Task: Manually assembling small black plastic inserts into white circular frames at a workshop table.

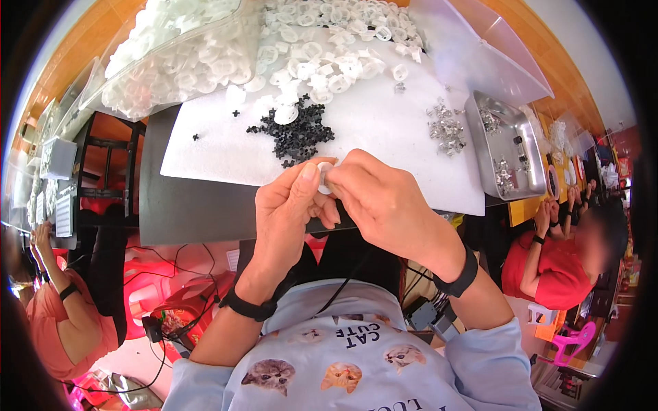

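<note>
Between my two hands, above the table's near edge, is a small round white plastic part point(324, 179). My left hand point(291, 200) pinches it between thumb and fingers. My right hand point(379, 198) is closed against its right side, fingertips bunched; whether they grip some smaller piece is hidden. Just beyond my hands lies a pile of small black cross-shaped plastic parts point(295, 137), with one white round part point(286, 114) resting on top. Farther back, loose white ring-shaped parts point(336, 67) spread over the white foam sheet point(384, 130).
A clear bin point(178, 75) heaped with white parts stands far left. On the right are small shiny metal pieces point(447, 128) beside a metal tray point(490, 161). A clear plastic panel point(480, 48) rises behind. Co-workers sit at left point(72, 318) and right point(548, 267).
</note>
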### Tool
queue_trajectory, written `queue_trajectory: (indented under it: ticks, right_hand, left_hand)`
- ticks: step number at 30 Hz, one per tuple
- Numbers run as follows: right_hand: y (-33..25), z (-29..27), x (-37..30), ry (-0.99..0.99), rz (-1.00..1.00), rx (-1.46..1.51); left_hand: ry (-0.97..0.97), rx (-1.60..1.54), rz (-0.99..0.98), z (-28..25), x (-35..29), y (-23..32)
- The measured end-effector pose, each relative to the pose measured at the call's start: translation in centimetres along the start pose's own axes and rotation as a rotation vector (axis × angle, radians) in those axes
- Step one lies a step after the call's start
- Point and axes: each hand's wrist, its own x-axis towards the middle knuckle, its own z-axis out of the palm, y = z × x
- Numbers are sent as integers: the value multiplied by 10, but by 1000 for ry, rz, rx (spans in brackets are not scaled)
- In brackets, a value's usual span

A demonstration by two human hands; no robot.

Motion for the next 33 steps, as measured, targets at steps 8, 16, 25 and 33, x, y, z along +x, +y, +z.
queue_trajectory:
  ticks: [8, 16, 25, 33]
  right_hand:
    - [1, 2, -14, 47, -37, -64]
    - [-5, 8, -11, 181, 81, 271]
    - [-9, 27, -5, 218, 245, 528]
    - [-11, 25, -7, 181, 351, 761]
  left_hand:
    - [26, -24, 16, -1, -1, -1]
    - [14, -33, 52, -2, -2, -4]
    - [40, 49, 196, -5, -6, -14]
    - [19, 98, 228, -8, -6, -15]
